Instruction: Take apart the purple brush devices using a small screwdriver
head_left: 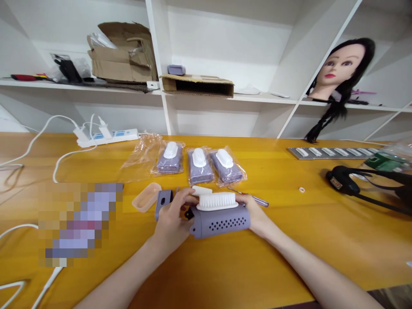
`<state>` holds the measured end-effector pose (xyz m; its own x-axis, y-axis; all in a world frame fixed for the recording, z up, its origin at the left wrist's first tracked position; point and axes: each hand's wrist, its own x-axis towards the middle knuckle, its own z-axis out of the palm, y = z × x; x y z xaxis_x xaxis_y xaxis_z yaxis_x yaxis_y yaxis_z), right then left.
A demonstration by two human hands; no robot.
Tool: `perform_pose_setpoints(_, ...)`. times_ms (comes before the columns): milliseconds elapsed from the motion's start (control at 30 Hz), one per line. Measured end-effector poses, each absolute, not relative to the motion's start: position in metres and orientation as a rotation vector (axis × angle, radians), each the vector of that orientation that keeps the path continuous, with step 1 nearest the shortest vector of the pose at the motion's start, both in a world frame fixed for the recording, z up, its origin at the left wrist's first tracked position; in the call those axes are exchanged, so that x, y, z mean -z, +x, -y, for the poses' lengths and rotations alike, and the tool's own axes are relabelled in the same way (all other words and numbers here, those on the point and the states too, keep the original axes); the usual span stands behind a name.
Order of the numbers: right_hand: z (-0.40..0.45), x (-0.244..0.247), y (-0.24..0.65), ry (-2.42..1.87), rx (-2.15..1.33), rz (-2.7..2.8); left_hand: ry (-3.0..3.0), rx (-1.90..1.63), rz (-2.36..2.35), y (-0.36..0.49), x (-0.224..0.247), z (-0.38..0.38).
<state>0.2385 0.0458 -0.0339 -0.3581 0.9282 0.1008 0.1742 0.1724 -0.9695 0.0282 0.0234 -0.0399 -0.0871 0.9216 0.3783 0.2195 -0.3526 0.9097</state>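
A purple housing [222, 224] with rows of small holes is held above the table, a white bristle brush head [217, 201] sitting bristles up on it. My right hand [254, 213] is wrapped round its right end, with most fingers hidden behind. At the left end my left hand [172, 219] has its fingers bent against the housing, close to a small black part [188, 213]. Just beyond that hand stands a purple end piece [162, 204] with a dark oval opening. A white flat piece [202, 190] lies behind the brush, partly covered.
Beside the purple end piece lies a peach-coloured tray [146, 197]. A screwdriver [260, 201] is behind my right hand. Several bagged purple units [199, 165] line the back. There are a power strip [109, 137] at left, a metal strip [322, 153] and black headgear [344, 180] at right.
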Motion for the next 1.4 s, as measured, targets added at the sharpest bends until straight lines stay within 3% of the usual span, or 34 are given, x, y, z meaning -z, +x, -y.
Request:
perform_pose_setpoints(167, -0.049, 0.037, 0.247, -1.087, -0.761, 2.013, 1.868, -1.465, -1.263, 0.025, 0.046, -0.025)
perform_pose_setpoints(367, -0.047, 0.039, 0.247, -1.07, -0.64, 2.195, 2.302, -1.43, -1.109, 0.021, 0.055, -0.033)
perform_pose_setpoints(1133, -0.05, 0.039, 0.252, -1.23, -1.324, 2.045, 2.345, -0.92, -1.069, 0.015, 0.051, -0.031)
perform_pose_setpoints(1400, -0.058, 0.034, 0.26, -1.165, -1.47, 2.04, 2.353, -1.059, -1.196, 0.016, 0.054, -0.035)
